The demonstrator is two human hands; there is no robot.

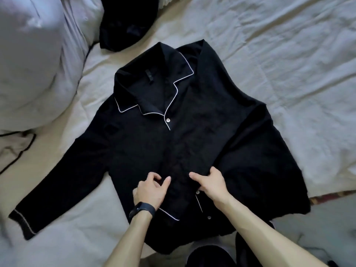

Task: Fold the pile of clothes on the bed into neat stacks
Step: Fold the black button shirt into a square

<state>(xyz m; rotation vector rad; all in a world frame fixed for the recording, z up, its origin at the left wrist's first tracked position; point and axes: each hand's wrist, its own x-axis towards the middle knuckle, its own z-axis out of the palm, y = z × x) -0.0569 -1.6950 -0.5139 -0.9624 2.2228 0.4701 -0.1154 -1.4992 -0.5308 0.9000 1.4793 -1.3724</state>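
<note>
Black pyjama shirt (pixel 173 132) flat on bed (pixel 289 54); my left fingers (pixel 155 175) and right fingers (pixel 212 171) pinch its front, 6 o'clock.

Black shirt (pixel 134 143), white piping (pixel 189 74), cream sheet (pixel 289 54)

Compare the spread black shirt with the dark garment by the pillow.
The black shirt lies spread flat; the dark garment is bunched. The shirt shows white piping; the garment none. The left hand and right hand grip the shirt, not the garment. Both are dark, on the bed.
</note>
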